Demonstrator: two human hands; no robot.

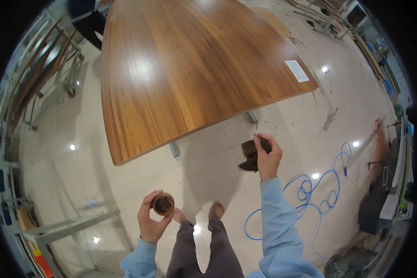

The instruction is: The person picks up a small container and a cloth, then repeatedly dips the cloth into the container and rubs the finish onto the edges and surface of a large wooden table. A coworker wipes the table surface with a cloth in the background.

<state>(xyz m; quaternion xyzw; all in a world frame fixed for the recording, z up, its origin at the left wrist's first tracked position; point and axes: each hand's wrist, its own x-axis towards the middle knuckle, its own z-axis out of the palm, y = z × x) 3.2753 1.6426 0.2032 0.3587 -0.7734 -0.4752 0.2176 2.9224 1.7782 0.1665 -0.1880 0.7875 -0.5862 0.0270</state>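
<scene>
In my left hand [149, 220] is a small round cup [163, 204] with dark brown contents, its mouth facing up. My fingers wrap round its side. My right hand [268, 160] pinches a dark brown cloth [250, 155], which hangs from the fingers and shows a ragged lower edge. Both hands are in the air on the near side of a large glossy wood panel [194, 69]. The right hand is closer to the panel's near edge, apart from it. A white printed paper [296, 71] lies on the panel's right corner.
Grey metal supports [173, 149] show under the panel. A blue hose [306, 194] lies coiled on the tiled floor at right. A grey metal frame [74, 224] stands at lower left, a wheeled rack of boards [46, 60] at far left. Another person [89, 21] stands beyond the panel.
</scene>
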